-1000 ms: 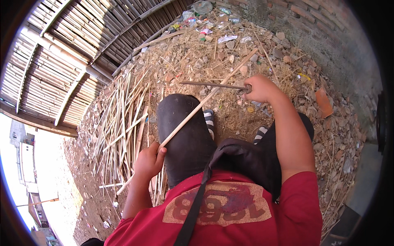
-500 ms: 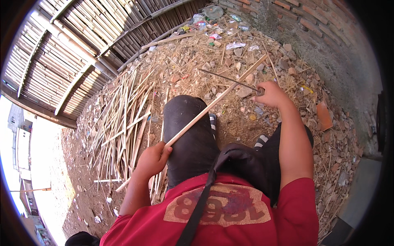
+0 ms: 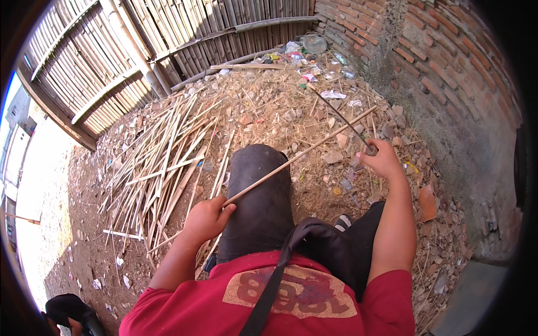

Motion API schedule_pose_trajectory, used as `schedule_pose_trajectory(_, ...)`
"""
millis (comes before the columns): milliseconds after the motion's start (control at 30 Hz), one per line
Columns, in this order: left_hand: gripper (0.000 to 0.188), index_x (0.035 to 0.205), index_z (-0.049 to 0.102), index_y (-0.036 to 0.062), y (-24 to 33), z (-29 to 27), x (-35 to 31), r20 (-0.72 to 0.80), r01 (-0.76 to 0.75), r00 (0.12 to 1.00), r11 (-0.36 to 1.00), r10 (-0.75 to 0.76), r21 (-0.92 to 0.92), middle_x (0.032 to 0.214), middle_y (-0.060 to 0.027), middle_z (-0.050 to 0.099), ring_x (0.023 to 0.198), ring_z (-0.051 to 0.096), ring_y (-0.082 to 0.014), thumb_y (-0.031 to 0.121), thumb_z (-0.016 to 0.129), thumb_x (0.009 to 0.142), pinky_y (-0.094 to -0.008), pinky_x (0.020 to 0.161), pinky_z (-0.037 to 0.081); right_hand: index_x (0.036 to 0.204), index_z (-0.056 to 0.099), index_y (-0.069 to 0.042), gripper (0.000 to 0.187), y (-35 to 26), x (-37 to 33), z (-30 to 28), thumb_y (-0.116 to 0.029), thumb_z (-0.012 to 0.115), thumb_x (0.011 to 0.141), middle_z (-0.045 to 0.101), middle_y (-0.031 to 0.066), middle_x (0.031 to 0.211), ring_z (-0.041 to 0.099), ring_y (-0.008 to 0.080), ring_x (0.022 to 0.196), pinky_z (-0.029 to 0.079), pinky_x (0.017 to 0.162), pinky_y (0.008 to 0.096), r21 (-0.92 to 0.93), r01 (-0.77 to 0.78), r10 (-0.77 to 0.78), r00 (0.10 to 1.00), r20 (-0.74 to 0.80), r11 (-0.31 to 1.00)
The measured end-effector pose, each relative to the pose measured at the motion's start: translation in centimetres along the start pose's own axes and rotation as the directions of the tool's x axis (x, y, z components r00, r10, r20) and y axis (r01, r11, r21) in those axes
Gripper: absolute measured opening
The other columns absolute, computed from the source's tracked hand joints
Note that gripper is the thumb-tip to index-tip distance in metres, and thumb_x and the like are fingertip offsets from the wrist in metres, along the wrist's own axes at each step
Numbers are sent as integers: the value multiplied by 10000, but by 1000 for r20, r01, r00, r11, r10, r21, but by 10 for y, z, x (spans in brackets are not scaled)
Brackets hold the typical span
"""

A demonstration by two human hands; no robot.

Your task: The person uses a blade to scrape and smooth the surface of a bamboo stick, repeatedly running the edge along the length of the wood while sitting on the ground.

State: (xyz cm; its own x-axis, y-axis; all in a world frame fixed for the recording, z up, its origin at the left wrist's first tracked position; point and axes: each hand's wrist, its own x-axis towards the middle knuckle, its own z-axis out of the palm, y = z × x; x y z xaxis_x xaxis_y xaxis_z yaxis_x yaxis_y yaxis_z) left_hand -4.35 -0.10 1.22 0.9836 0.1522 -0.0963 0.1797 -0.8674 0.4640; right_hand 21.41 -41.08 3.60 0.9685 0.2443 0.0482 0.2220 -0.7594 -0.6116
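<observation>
My left hand [image 3: 206, 219] is closed around a long, pale bamboo strip [image 3: 302, 155]. The strip slants from beside my left forearm, passes over my left knee, and reaches up to the far right. Its near end extends back behind the hand. My right hand [image 3: 385, 158] grips the short handle of a long, thin, dark knife [image 3: 339, 113], whose blade points up and to the left. Blade and strip cross in the view close to my right hand; I cannot tell whether they touch.
A pile of loose bamboo strips [image 3: 162, 162] lies on the ground at left. A bamboo fence [image 3: 224, 31] and a brick wall [image 3: 431, 67] meet at the back. Rubble and litter [image 3: 314, 47] cover the ground. Another person [image 3: 73, 315] crouches at the lower left.
The knife has swung from pointing left to pointing up-left, with my right hand slightly lower and farther right. The bamboo strip now shows a narrower side. The view has shifted and tilted.
</observation>
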Motion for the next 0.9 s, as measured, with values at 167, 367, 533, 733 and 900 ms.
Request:
schedule_pose_trajectory(167, 362, 917, 646, 33, 1, -2, 3, -36, 21, 999, 999, -23, -46, 784, -232, 664, 797, 648, -461, 384, 582, 979, -538, 720, 490, 1004, 673, 20, 429, -16, 4, -6, -321, 816, 786, 671, 120, 894, 612, 231, 812, 491, 754, 389, -21, 32, -32, 999, 0, 999)
schedule_pose_trajectory(367, 398, 927, 635, 35, -11, 3, 7, -49, 22, 998, 998, -24, -54, 803, -238, 675, 801, 654, -457, 416, 546, 997, -558, 717, 489, 1002, 664, 19, 461, -28, 4, -25, -338, 835, 765, 662, 136, 825, 613, 239, 755, 489, 723, 403, -122, 24, -28, 999, -25, 992)
schedule_pose_trajectory(533, 431, 878, 605, 24, -11, 5, 14, -42, -4, 999, 1000, 4, -16, 783, -249, 660, 788, 642, -470, 423, 512, 1015, -570, 709, 477, 987, 662, 14, 467, 1, 10, -27, -353, 835, 757, 664, 137, 803, 624, 248, 746, 497, 721, 400, -67, 125, -133, 981, -143, 990)
schedule_pose_trajectory(733, 445, 860, 602, 25, 0, 5, 20, -48, -2, 999, 999, 4, 40, 779, -256, 652, 781, 636, -473, 429, 504, 1020, -572, 702, 473, 1028, 669, 20, 475, -12, 14, -44, -325, 845, 752, 690, 148, 888, 644, 257, 806, 513, 772, 398, -65, 27, -30, 998, -52, 998)
schedule_pose_trajectory(900, 442, 840, 604, 28, 14, 7, 23, -117, -2, 993, 997, 11, 74, 757, -249, 649, 753, 633, -474, 424, 515, 1016, -574, 680, 471, 1102, 686, 40, 537, 34, 27, -21, -327, 852, 747, 711, 169, 952, 684, 266, 887, 529, 820, 386, 50, 14, -10, 996, -84, 999)
